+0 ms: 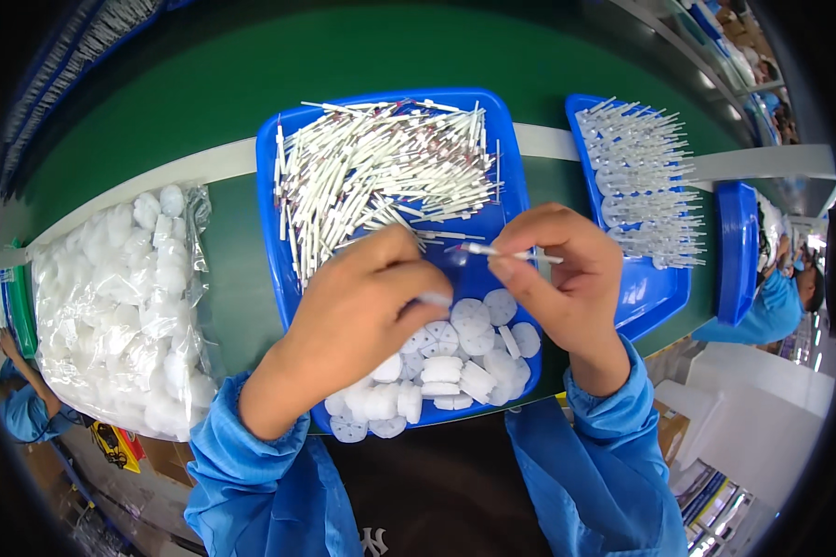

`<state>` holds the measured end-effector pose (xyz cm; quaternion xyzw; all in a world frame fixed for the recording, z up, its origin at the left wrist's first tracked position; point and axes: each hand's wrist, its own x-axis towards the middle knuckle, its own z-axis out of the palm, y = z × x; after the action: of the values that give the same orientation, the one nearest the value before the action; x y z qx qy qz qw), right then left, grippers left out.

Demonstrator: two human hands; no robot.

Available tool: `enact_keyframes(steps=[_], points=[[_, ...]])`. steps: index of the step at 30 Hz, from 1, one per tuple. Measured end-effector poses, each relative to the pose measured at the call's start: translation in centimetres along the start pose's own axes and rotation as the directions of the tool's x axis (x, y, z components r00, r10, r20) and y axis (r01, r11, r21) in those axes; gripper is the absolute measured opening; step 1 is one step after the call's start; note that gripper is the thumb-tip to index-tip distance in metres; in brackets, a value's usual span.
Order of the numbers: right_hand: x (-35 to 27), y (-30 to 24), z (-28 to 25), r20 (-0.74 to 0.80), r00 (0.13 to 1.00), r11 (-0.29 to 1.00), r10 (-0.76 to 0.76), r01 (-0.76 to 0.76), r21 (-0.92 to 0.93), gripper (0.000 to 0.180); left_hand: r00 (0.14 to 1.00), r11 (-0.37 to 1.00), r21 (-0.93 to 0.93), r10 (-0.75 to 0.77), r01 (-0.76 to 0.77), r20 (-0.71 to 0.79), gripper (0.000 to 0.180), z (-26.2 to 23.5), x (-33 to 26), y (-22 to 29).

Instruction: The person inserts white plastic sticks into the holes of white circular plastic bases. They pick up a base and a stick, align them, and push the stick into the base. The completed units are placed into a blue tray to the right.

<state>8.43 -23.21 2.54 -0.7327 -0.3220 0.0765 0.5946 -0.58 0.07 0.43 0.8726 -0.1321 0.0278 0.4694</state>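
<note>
Over a blue tray (271,223), my right hand (567,269) pinches a thin white stick (478,249) with a reddish tip, lying nearly level and pointing left. My left hand (367,297) is closed at the tray's middle, its fingertips on a small whitish translucent disc (434,299), mostly hidden by the fingers. A heap of similar white sticks (381,167) fills the tray's far part. Below my hands, in the near part, are loose white round discs (474,320), some stacked together.
To the left lies a clear plastic bag (111,297) full of white discs. At right, another blue tray (650,297) holds rows of upright-looking translucent sticks (636,176). A smaller blue tray (736,251) stands beyond. People in blue sleeves (771,311) sit at both sides of the green table (223,74).
</note>
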Motion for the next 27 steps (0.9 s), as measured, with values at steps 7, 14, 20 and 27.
enact_keyframes(steps=[7,14,20,27], points=[[2.1,0.4,3.5,-0.058,0.992,0.939,0.11,-0.084,0.334,0.016,0.906,0.843,-0.528,-0.136,-0.108,-0.402,0.023,-1.7,-0.1,-1.6],[2.8,1.2,4.1,-0.006,0.973,0.924,-0.232,0.218,-0.313,0.023,0.9,0.765,-0.644,-0.273,-0.011,-0.34,0.041,-0.5,-0.7,-1.3],[2.6,1.6,4.3,0.03,0.973,0.899,-0.228,0.223,-0.377,0.025,0.886,0.827,-0.561,-0.254,-0.008,-0.388,0.041,-0.4,-0.9,-2.0],[2.6,1.5,4.2,0.067,0.985,0.928,-0.156,0.17,-0.331,0.025,0.872,0.895,-0.447,-0.208,-0.014,-0.443,0.041,-0.5,-0.8,-2.5]])
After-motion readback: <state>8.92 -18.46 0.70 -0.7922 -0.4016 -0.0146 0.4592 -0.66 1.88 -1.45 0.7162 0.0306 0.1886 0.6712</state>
